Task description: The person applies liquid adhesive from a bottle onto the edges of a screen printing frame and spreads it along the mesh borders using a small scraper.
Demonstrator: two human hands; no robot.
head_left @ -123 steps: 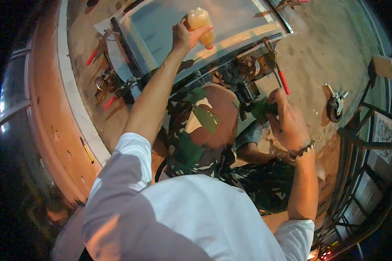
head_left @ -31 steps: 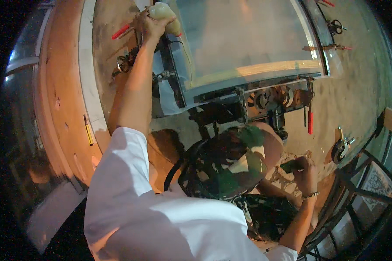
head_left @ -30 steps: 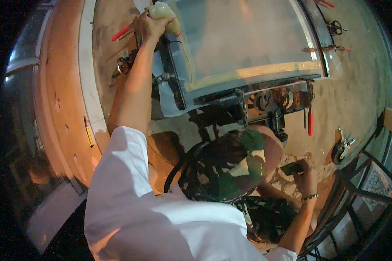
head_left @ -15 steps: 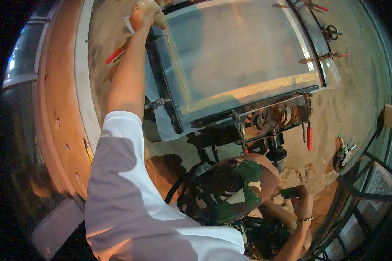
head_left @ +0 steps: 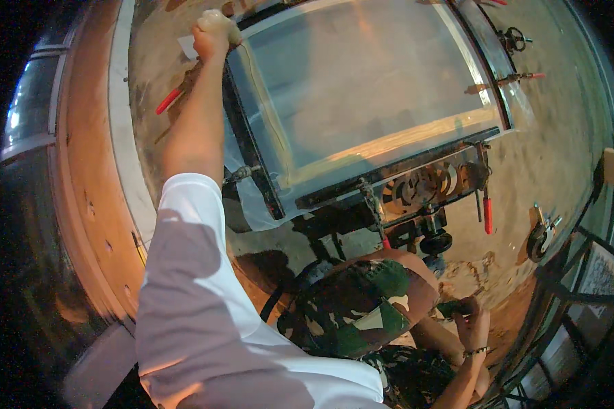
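A: Pale rounded pad [head_left: 218,19], where is it?
B: Gripped in the left hand [head_left: 211,37], at the glass panel's [head_left: 361,102] far left corner.
A: The right hand [head_left: 472,324]?
B: Low, closed around a small dark object [head_left: 451,309].

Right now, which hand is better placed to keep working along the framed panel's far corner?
Left. The left hand already grips a pale lump at the framed panel corner; the right hand sits low by the knee holding a dark object.

The pale object [head_left: 218,19] is being largely covered by the left hand [head_left: 210,39], so its kind cannot be told. The dark item [head_left: 452,308] is being mostly hidden by the right hand [head_left: 472,327]. The frame [head_left: 252,146] is being cut off at the top edge.
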